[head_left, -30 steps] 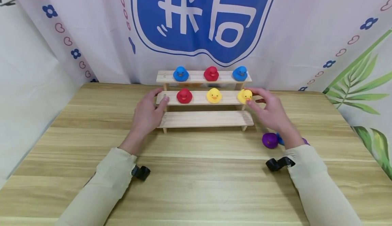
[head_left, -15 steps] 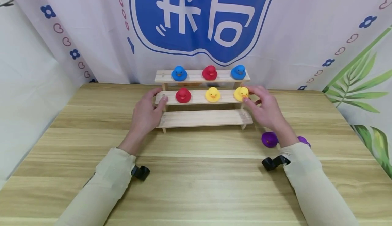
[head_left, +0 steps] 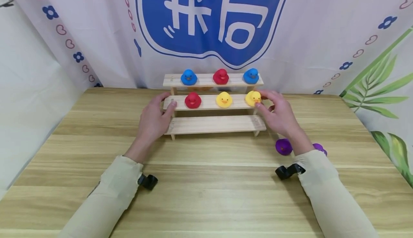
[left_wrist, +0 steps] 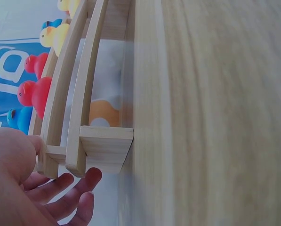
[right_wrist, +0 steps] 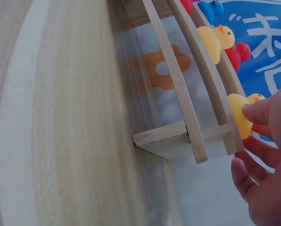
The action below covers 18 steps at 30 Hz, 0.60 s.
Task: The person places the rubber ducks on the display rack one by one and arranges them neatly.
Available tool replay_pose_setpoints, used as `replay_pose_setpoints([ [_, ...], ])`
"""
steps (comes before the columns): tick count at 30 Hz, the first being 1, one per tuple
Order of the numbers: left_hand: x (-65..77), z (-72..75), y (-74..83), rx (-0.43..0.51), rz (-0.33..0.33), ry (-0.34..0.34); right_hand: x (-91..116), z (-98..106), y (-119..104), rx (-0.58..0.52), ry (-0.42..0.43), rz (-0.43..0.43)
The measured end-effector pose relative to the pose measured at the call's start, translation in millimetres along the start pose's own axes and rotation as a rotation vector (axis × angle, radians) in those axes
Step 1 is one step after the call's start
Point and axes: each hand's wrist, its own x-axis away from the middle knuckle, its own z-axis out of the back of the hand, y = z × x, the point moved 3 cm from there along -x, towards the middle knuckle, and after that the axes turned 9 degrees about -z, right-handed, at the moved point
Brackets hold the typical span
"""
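A three-tier wooden display stand (head_left: 219,124) stands on the table. My left hand (head_left: 154,118) grips the left end of its middle tier, thumb on top; in the left wrist view the fingers (left_wrist: 67,197) curl beneath. At the tier's right end, my right hand (head_left: 279,114) pinches a yellow rubber duck (head_left: 252,98) between thumb and fingers. The duck sits on the tier in the right wrist view. Left of it on this tier are another yellow duck (head_left: 224,100) and a red duck (head_left: 193,100). The bottom tier carries no ducks.
The top tier holds a blue duck (head_left: 188,77), a red duck (head_left: 221,76) and another blue duck (head_left: 251,76). Purple ducks (head_left: 284,147) lie on the table by my right wrist, partly hidden by the arm. A printed curtain (head_left: 113,33) hangs behind the stand.
My right hand has moved slightly left with the yellow duck along the middle tier. My left hand keeps its hold on the stand.
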Motion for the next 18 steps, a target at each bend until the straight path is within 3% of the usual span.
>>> replay_pose_setpoints([
  [9, 0.7, 0.0, -1.5, 0.007, 0.001, -0.003, 6.9, 8.9, -0.1, 0.002, -0.027, -0.064],
  [18, 0.6, 1.0, -0.3, 0.009, 0.013, -0.013, 18.1, 33.3, 9.5, 0.007, 0.015, -0.073],
])
